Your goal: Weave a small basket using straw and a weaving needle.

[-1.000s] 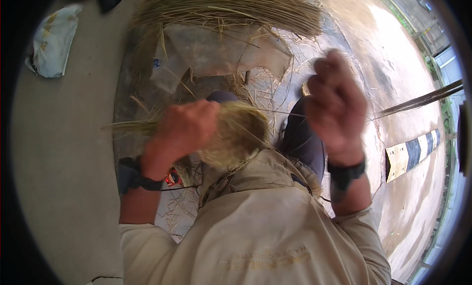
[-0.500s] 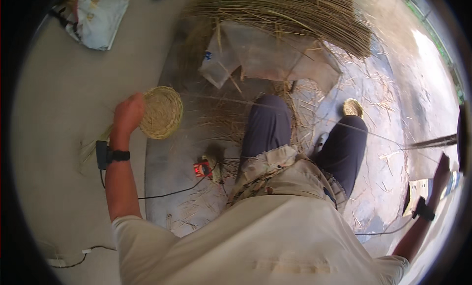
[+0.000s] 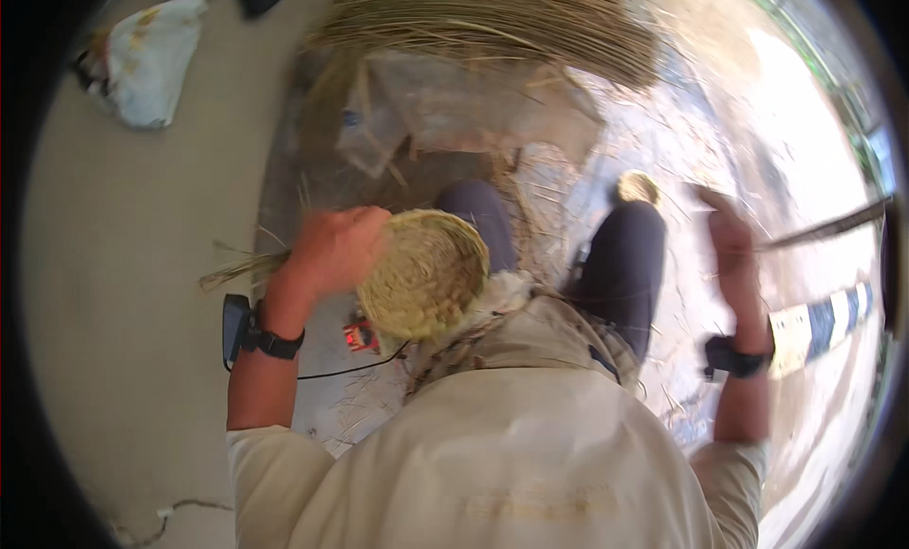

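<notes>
A round shallow basket [image 3: 426,274], woven from pale dry grass, is tilted with its hollow side up. My left hand [image 3: 346,249] is closed on its left rim, over my left thigh. A tuft of loose grass stems [image 3: 244,268] sticks out to the left, beside that wrist. My right hand [image 3: 732,232] is raised to the right of my right knee, away from the basket. Motion smears its fingers, so I cannot make out whether it holds a strand.
A large bundle of dry stalks [image 3: 492,24] lies ahead, with a clear plastic sheet [image 3: 473,104] before it. Another small woven piece [image 3: 638,186] sits beyond my right knee. A red packet [image 3: 360,337] and a black cable [image 3: 355,367] are at lower left. A white bag [image 3: 151,66] lies far left.
My left hand has brought the basket rightward, closer to my lap. My right hand has come in from far right; the taut strand that stretched across between my hands no longer shows.
</notes>
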### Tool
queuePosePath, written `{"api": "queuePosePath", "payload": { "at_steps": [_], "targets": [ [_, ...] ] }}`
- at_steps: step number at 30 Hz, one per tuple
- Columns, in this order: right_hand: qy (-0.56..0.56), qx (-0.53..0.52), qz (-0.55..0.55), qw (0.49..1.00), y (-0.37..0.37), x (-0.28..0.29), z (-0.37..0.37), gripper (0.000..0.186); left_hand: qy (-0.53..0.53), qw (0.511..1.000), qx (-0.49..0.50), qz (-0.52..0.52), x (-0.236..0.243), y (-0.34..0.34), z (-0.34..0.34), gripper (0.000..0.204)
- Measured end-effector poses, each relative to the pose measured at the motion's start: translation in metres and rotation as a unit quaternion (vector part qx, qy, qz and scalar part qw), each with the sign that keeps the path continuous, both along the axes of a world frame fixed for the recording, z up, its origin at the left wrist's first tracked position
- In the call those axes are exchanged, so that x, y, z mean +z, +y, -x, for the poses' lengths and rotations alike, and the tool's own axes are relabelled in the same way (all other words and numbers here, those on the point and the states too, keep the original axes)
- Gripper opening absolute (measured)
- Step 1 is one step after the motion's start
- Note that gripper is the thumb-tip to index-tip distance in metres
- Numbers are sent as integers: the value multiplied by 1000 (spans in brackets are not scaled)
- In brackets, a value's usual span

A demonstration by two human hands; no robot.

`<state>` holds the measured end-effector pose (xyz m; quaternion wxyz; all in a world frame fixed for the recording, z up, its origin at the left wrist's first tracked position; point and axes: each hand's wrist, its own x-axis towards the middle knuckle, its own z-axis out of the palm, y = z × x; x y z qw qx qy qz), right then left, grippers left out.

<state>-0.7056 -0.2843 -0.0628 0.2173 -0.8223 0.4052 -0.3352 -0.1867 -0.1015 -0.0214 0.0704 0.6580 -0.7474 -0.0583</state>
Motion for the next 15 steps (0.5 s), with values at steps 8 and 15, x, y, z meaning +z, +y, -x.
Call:
{"api": "queuePosePath", "payload": {
  "at_steps": [8,15],
  "targets": [
    [103,273,-399,869,42,-33,-168,73,136,986,-97,14,-46,-28,66,41],
    [-16,189,-585,788,17,-49,-125,46,191,976,-103,36,-64,-31,62,49]
  ]
}}
